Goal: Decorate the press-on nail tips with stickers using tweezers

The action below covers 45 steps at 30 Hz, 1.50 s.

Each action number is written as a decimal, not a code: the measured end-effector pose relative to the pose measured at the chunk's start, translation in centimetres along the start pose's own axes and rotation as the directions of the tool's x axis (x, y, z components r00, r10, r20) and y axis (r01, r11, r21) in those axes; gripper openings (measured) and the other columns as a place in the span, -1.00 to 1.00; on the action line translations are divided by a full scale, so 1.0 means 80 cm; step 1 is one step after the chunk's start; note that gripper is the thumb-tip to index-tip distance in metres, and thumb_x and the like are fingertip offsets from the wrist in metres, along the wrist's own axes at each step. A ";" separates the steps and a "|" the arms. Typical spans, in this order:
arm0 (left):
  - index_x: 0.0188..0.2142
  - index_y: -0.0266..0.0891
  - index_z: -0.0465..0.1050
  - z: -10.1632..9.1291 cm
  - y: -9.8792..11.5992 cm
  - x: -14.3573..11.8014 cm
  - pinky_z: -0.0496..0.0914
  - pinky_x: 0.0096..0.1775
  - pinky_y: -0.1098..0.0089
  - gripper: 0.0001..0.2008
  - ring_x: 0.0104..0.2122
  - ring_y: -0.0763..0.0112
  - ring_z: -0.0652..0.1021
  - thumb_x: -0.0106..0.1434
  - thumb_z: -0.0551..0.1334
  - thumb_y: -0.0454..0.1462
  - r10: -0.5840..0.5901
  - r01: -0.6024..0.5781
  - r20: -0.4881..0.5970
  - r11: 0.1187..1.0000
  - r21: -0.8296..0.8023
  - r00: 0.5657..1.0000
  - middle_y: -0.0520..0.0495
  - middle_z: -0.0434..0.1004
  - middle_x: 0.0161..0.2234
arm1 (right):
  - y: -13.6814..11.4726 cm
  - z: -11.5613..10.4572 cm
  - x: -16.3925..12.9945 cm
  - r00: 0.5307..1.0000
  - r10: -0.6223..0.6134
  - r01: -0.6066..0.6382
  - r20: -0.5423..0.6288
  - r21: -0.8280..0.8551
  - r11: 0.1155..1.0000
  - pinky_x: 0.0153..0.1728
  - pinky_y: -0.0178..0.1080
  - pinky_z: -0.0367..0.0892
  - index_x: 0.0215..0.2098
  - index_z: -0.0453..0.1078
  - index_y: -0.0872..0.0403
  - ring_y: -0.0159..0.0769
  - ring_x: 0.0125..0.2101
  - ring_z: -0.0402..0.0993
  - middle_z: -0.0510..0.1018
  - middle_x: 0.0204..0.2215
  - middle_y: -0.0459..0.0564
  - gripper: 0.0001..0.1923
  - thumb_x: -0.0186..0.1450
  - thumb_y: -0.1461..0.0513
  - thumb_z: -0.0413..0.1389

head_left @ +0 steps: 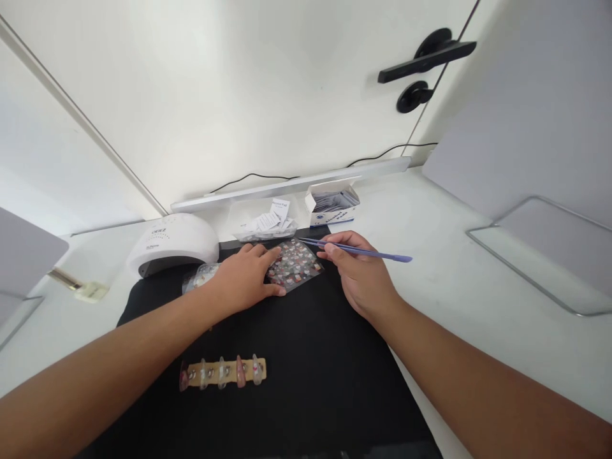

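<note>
My left hand point(246, 278) lies flat with its fingers apart, pressing on a clear sheet of small white, red and brown nail stickers point(296, 262). Part of that sheet is hidden under my fingers. In my right hand point(359, 271) is a pair of purple tweezers point(368, 252), pinched between thumb and fingers. The tweezers' tips point left, over the sheet's upper edge. Another clear sticker sheet point(194, 278) peeks out behind my left hand. Nearer to me, several false nails point(240, 371) sit in a row on a beige strip point(215, 375).
A white nail lamp point(174, 239) stands at the left, a nail polish bottle point(90, 291) beyond it. Behind my hands are a clear tray point(239, 217) with small white packets and an open box of alcohol pads point(335, 213). A black mat point(310, 376) covers the table's middle.
</note>
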<state>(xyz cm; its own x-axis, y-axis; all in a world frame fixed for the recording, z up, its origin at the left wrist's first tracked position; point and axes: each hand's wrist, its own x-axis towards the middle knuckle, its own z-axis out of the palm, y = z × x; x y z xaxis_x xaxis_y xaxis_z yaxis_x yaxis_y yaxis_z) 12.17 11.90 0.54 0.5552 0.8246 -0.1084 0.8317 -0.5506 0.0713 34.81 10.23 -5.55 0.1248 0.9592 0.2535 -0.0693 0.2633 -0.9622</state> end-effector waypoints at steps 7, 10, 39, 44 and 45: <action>0.40 -0.18 0.24 0.003 -0.007 0.000 0.37 0.23 0.01 -0.25 0.20 -0.12 0.46 0.31 0.35 0.00 0.037 -0.037 -0.019 0.998 -0.045 0.999 -0.25 0.51 0.20 | -0.004 0.001 -0.005 0.990 0.074 -0.078 0.123 0.027 0.997 -0.02 0.03 0.57 0.15 0.43 0.09 -0.12 -0.01 0.58 0.56 0.10 0.10 -0.63 0.45 0.12 0.20; 0.39 -0.18 0.25 0.005 -0.010 0.000 0.36 0.24 0.00 -0.24 0.20 -0.12 0.45 0.29 0.37 -0.02 0.053 -0.056 -0.032 0.995 -0.077 0.998 -0.25 0.51 0.19 | -0.007 0.001 -0.007 0.982 0.090 -0.097 0.168 0.032 0.995 -0.03 0.03 0.57 0.15 0.43 0.09 -0.12 -0.02 0.59 0.56 0.09 0.10 -0.63 0.45 0.12 0.20; 0.21 0.01 0.35 -0.012 -0.037 -0.191 0.50 -0.25 0.46 -0.37 -0.33 0.48 0.59 0.21 0.51 -0.26 -0.213 -0.202 -0.145 -0.282 -0.938 0.966 0.03 0.62 -0.23 | -0.141 0.098 -0.090 0.795 -0.377 0.242 0.475 0.321 0.916 -0.23 -0.17 0.52 -0.18 0.58 -0.05 -0.29 -0.38 0.54 0.61 -0.51 -0.11 -0.95 0.38 0.21 0.27; 0.05 0.00 0.49 -0.001 -0.046 -0.200 0.47 -0.31 0.59 -0.64 -0.41 0.59 0.54 0.31 0.43 -0.35 -0.260 -0.427 -0.358 -0.296 -0.855 0.897 0.10 0.58 -0.35 | -0.131 0.130 -0.093 0.772 -0.395 0.265 0.498 0.313 0.912 -0.19 -0.14 0.53 -0.15 0.58 -0.06 -0.26 -0.34 0.54 0.61 -0.51 -0.11 -0.92 0.40 0.22 0.24; 0.04 0.00 0.49 0.000 -0.048 -0.201 0.47 -0.30 0.60 -0.65 -0.40 0.60 0.54 0.32 0.42 -0.36 -0.261 -0.445 -0.378 -0.283 -0.850 0.888 0.10 0.58 -0.35 | -0.128 0.134 -0.093 0.771 -0.391 0.262 0.503 0.309 0.914 -0.17 -0.13 0.54 -0.15 0.57 -0.06 -0.25 -0.32 0.55 0.60 -0.51 -0.10 -0.92 0.40 0.22 0.24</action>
<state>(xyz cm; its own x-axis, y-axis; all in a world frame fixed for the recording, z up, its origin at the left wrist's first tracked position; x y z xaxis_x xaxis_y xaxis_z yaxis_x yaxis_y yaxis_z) 0.06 0.78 1.98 0.2765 0.9251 0.2602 -0.4820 -0.1007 0.8703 24.01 1.48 3.44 -0.3749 0.6880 0.6214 -0.3364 0.5236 -0.7827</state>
